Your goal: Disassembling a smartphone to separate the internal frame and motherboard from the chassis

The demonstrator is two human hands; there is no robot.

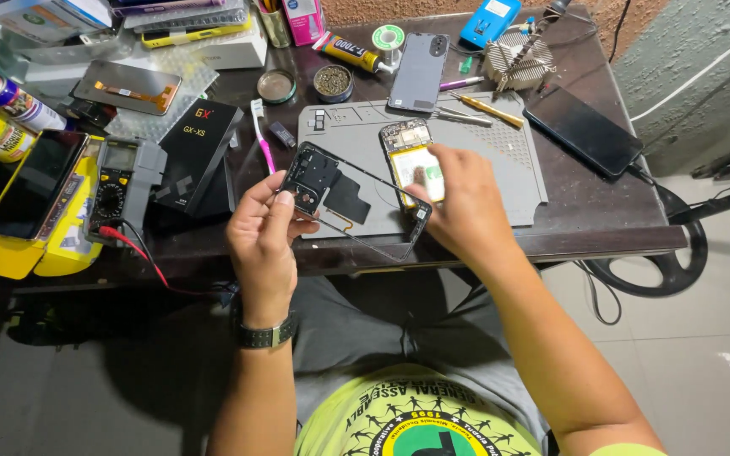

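Crowding the dark table (585, 221) are many things: a grey work mat (500, 173) is laid near the front edge, and an opened phone (410, 160) with its yellowish battery exposed is seen lying on it. Toward the back edge a black phone (418, 72) is placed face down, with a round tin (332, 82) and a small lid (276, 86) just beside it, a glue tube (346, 51) behind them, and a solder reel (388, 38) near. A pink toothbrush (259, 133) is laid at the mat's left edge, next to a black box (196, 148). A multimeter (120, 186) with a red lead is set toward the left edge, beside a yellow case (31, 207). Another dark phone (585, 128) is lying toward the right edge, and a yellow-handled tool (490, 110) behind the mat. A thin black phone frame (340, 203) is held above the mat's front part, partly hiding it. The left hand (265, 241) is closed on the frame's camera end, the thumb pressed on top and the fingers curled beneath. The right hand (462, 207) is pinched on the frame's opposite corner, over the opened phone, whose lower half is hidden by it; its fingertips cannot be seen clearly.
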